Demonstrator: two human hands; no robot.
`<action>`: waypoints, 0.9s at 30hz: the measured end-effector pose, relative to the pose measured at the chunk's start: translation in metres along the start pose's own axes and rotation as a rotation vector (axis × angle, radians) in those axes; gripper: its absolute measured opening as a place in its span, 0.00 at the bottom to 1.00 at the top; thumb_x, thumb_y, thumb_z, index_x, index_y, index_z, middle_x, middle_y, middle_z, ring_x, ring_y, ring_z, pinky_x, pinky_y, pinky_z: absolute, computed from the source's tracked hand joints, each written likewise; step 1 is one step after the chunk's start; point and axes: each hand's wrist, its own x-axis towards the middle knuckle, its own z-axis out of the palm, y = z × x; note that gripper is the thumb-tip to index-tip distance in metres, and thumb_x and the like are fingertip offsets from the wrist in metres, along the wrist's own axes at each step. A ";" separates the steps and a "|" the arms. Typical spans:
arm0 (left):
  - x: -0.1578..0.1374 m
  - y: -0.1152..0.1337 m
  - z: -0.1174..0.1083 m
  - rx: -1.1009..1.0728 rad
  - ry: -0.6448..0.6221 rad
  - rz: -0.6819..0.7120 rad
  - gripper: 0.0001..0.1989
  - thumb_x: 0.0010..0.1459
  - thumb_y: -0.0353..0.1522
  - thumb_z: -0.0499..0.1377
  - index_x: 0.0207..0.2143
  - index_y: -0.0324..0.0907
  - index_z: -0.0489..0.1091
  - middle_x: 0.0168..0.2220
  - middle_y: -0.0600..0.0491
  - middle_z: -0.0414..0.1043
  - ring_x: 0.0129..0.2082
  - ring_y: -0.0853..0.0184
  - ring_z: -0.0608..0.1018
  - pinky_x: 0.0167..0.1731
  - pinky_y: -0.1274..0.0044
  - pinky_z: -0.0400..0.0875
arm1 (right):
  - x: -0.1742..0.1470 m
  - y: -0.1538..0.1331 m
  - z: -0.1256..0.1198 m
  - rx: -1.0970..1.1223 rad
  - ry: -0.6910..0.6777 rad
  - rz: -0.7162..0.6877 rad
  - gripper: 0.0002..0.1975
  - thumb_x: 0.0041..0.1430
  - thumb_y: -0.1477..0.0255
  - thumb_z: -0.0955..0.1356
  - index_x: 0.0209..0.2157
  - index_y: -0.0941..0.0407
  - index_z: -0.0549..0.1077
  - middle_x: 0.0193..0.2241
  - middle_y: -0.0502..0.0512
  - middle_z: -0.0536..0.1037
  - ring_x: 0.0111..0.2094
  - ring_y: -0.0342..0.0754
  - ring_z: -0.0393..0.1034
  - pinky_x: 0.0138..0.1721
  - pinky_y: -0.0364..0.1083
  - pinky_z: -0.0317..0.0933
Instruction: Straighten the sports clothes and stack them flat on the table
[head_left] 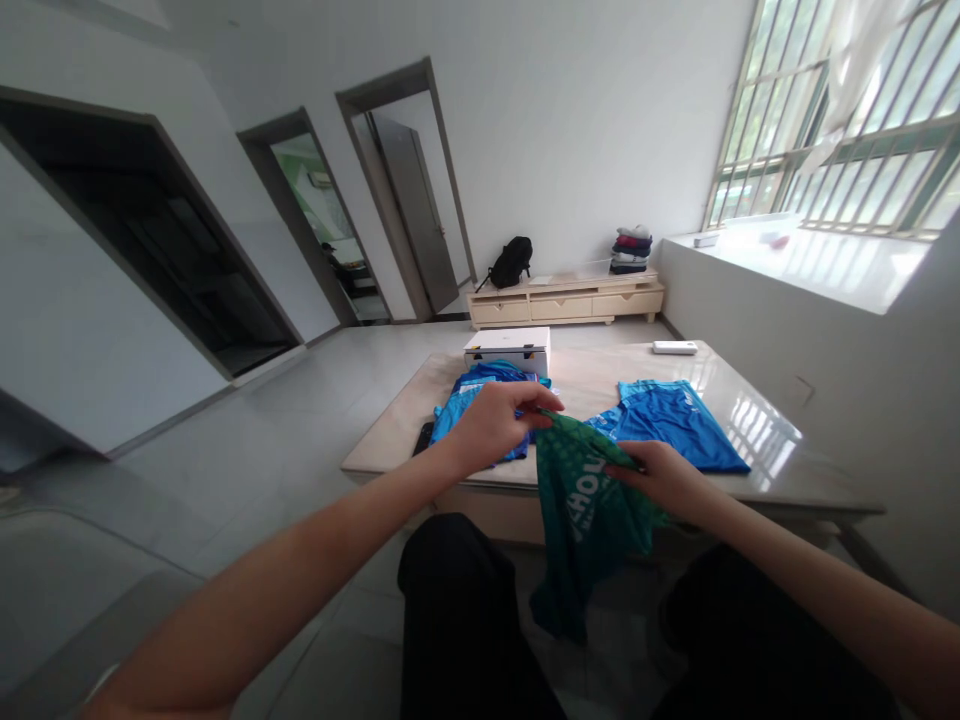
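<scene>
Between my knees hangs a green sports shirt point(592, 520) with white lettering and a dotted pattern, its lower part dangling in front of the table edge. My left hand point(510, 420) pinches its upper left corner, and my right hand point(656, 475) grips its upper right side. Behind it on the table lies a folded blue shirt point(679, 425) with a lighter blue end. Left of that, a heap of blue garments point(469, 390) lies partly hidden behind my left hand and forearm.
The low table point(397, 430) spans the front. On it are a white box point(510, 345), a small white device point(675, 347) and a dark object point(423, 437) at the left edge. Against the wall, a cabinet point(562, 305) bears a black backpack point(512, 262) and folded clothes point(631, 250).
</scene>
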 end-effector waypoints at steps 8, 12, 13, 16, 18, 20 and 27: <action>0.001 -0.005 -0.015 0.037 0.116 0.030 0.08 0.57 0.25 0.62 0.39 0.42 0.80 0.40 0.51 0.82 0.42 0.63 0.81 0.46 0.74 0.76 | -0.011 0.000 -0.007 -0.082 0.151 -0.054 0.18 0.65 0.57 0.65 0.30 0.54 0.79 0.22 0.51 0.77 0.26 0.49 0.69 0.28 0.45 0.61; 0.000 -0.006 -0.021 0.070 0.122 0.036 0.07 0.57 0.26 0.63 0.38 0.42 0.80 0.39 0.51 0.82 0.40 0.63 0.81 0.45 0.74 0.75 | -0.011 -0.009 -0.030 -0.307 0.324 -0.121 0.16 0.67 0.61 0.63 0.38 0.53 0.80 0.30 0.56 0.82 0.30 0.53 0.75 0.34 0.48 0.64; 0.001 -0.006 -0.022 0.079 0.125 0.035 0.07 0.57 0.26 0.63 0.38 0.42 0.80 0.38 0.51 0.82 0.40 0.63 0.81 0.45 0.73 0.75 | -0.010 -0.013 -0.037 -0.362 0.364 -0.143 0.16 0.68 0.62 0.62 0.41 0.53 0.80 0.34 0.58 0.83 0.33 0.54 0.76 0.36 0.49 0.65; 0.006 -0.010 -0.023 0.077 0.171 0.035 0.07 0.57 0.28 0.64 0.39 0.42 0.80 0.39 0.51 0.82 0.40 0.63 0.81 0.45 0.72 0.75 | -0.007 -0.026 -0.059 -0.527 0.450 -0.174 0.17 0.70 0.66 0.60 0.45 0.53 0.79 0.42 0.60 0.82 0.38 0.56 0.77 0.37 0.49 0.65; 0.011 -0.013 -0.024 0.050 0.220 0.038 0.08 0.57 0.29 0.65 0.40 0.42 0.79 0.40 0.51 0.81 0.41 0.62 0.80 0.46 0.72 0.75 | -0.005 -0.032 -0.072 -0.625 0.477 -0.173 0.17 0.71 0.66 0.59 0.47 0.53 0.78 0.44 0.60 0.82 0.37 0.55 0.77 0.35 0.49 0.64; 0.014 -0.016 -0.023 0.012 0.262 0.038 0.08 0.56 0.30 0.65 0.40 0.42 0.79 0.41 0.50 0.81 0.42 0.62 0.80 0.47 0.72 0.75 | -0.005 -0.033 -0.081 -0.693 0.487 -0.179 0.18 0.72 0.66 0.58 0.48 0.53 0.77 0.44 0.59 0.82 0.36 0.54 0.77 0.34 0.48 0.63; 0.002 -0.030 -0.015 0.010 0.213 -0.031 0.07 0.56 0.32 0.66 0.38 0.43 0.80 0.39 0.50 0.81 0.41 0.61 0.81 0.47 0.71 0.76 | -0.031 -0.008 -0.089 -0.687 0.374 -0.198 0.18 0.69 0.56 0.63 0.43 0.51 0.80 0.37 0.56 0.83 0.32 0.53 0.76 0.32 0.47 0.60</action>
